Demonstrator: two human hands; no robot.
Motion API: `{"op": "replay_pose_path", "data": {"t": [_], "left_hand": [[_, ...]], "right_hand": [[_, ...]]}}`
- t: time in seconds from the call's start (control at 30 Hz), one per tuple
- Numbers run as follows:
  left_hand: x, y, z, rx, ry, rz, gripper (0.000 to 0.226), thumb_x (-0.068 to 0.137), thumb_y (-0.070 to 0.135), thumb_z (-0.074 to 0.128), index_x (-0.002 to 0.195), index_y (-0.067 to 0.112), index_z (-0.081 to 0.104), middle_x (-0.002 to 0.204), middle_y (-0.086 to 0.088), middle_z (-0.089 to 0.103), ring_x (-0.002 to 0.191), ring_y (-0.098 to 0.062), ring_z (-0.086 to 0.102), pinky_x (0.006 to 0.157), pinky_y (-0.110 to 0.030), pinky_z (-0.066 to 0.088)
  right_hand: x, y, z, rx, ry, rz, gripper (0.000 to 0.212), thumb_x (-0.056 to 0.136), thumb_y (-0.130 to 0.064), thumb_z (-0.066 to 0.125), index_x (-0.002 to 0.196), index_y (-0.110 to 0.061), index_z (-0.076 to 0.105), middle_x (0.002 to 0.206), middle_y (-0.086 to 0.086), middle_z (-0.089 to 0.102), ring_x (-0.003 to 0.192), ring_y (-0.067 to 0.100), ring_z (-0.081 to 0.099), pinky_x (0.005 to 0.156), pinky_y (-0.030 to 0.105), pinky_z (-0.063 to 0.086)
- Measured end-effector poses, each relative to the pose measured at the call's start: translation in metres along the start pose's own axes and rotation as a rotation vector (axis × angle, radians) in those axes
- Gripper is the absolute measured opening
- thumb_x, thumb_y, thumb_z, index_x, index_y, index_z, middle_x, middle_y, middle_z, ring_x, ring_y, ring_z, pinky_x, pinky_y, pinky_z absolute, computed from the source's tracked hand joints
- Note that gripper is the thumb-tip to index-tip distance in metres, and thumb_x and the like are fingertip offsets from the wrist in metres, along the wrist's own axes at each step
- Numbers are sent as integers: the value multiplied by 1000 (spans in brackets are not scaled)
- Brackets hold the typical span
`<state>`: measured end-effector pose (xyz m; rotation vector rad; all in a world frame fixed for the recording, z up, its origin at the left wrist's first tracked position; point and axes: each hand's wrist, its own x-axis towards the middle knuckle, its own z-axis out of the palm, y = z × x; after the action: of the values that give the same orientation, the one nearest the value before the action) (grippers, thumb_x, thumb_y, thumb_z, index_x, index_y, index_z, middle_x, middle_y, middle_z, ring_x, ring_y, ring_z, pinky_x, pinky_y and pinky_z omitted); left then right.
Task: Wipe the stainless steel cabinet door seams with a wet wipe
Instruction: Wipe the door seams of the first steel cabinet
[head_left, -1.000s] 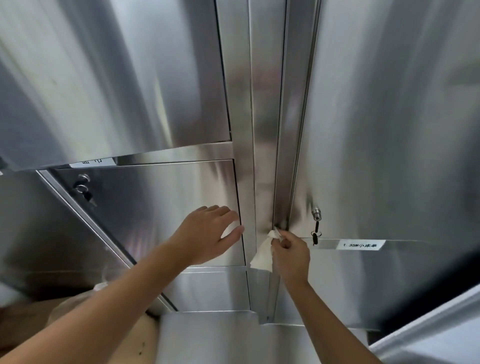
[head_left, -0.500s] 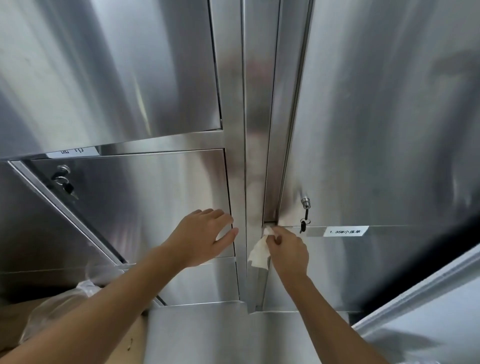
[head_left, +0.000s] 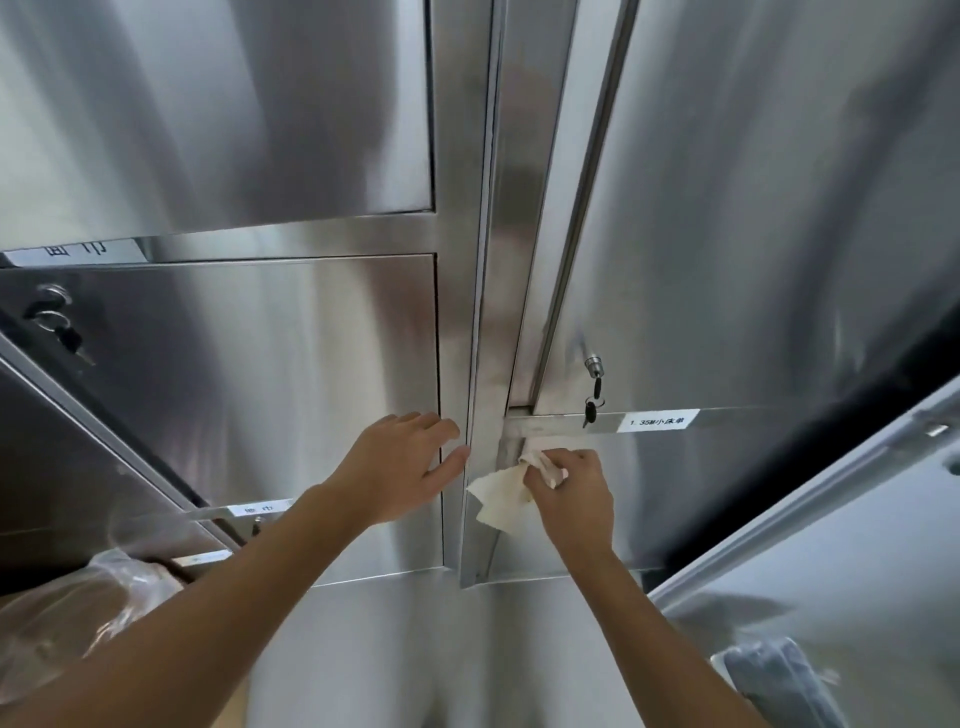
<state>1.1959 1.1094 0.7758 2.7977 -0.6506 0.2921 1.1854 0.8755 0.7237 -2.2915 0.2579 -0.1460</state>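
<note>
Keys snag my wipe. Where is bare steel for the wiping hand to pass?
Free: the centre post above the wet wipe; the right door above its lock. Crowded: key and label above the right hand; left hand flanks the post.

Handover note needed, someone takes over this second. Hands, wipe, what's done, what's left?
Left hand: open, flat on the lower left door near its right edge.
Right hand: grips the wet wipe, pressed into the corner beside the centre post, just under the labelled strip.
Done: the steel does not show which seams are wiped.
Left: likely the seam along that strip and the vertical seams up the post. Mind the key hanging in the right door.
</note>
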Motion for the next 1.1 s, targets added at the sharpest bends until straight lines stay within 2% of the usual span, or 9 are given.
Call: {"op": "replay_pose_path", "data": {"t": [0.33,0.5,0.7,0.87,1.0,1.1], "left_hand": [[-48,22,43,134,16,26,48,100,54,30,99,21,66,87,6,68,72,-17,60,65,-29,45],[-78,59,68,214,-31,1,47,99,51,35,94,17,66,83,2,66,70,-22,62,64,-33,47],[-124,109,103,242,-163,-64,48,99,52,33,93,17,66,81,0,65,72,-25,62,65,-35,46],[-160,122,120,248,-246,-148,53,99,54,30,91,18,67,84,1,67,77,-26,62,69,-37,46],[-175,116,140,210,-285,-220,54,98,55,28,95,17,66,90,1,68,82,-26,62,73,-39,48],[-187,113,169,180,-301,-251,51,99,54,30,96,18,66,92,2,68,82,-26,61,73,-39,47]], "right_hand": [[-26,52,-6,-5,-110,39,28,89,-45,67,106,-22,70,102,-3,68,85,12,62,72,23,44],[-48,91,-13,68,-196,63,23,89,-40,68,102,-22,71,97,-7,69,82,9,61,63,13,37],[-85,147,-16,107,-346,139,15,87,-37,68,86,-23,69,80,-8,69,74,13,64,66,28,48],[-109,171,-10,122,-405,219,14,86,-34,70,74,-27,64,73,-11,65,70,9,60,60,26,43],[-116,193,7,112,-437,262,11,86,-34,71,83,-24,68,77,-9,67,72,10,61,59,24,42],[-120,213,28,113,-435,296,13,86,-33,72,81,-21,70,75,-7,68,73,14,64,61,26,44]]}}
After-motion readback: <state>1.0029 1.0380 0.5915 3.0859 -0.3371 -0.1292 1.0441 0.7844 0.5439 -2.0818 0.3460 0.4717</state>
